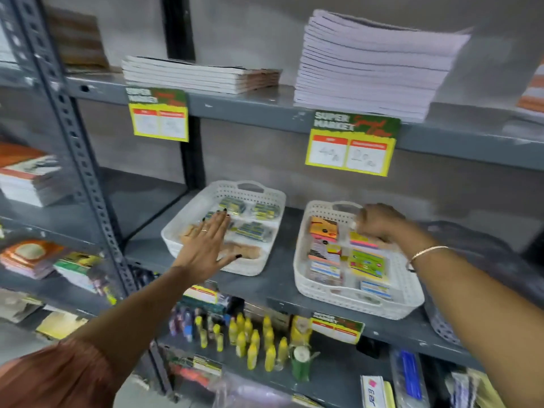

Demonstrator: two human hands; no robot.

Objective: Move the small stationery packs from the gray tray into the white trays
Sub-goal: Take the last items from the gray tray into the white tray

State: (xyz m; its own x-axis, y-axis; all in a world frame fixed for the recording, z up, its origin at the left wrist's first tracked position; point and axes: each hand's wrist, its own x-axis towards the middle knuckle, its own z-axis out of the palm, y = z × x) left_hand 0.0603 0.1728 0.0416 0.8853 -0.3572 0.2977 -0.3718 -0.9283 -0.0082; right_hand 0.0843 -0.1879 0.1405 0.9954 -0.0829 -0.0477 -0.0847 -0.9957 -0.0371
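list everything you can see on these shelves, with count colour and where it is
white trays: two, white, side by side on the middle shelf
small stationery packs: many, mixed bright colours, inside both white trays
gray tray: one, gray, right end of the middle shelf, mostly hidden by the right arm
paper stacks: two, white, top shelf, the right one taller
price cards: three, yellow and green, on the shelf edges
yellow bottles: a cluster, yellow, lower shelf
books: several piles, mixed colours, left shelves
left hand: open, flat over the left white tray
right hand: fingers curled over the right white tray; whether it holds a pack cannot be told
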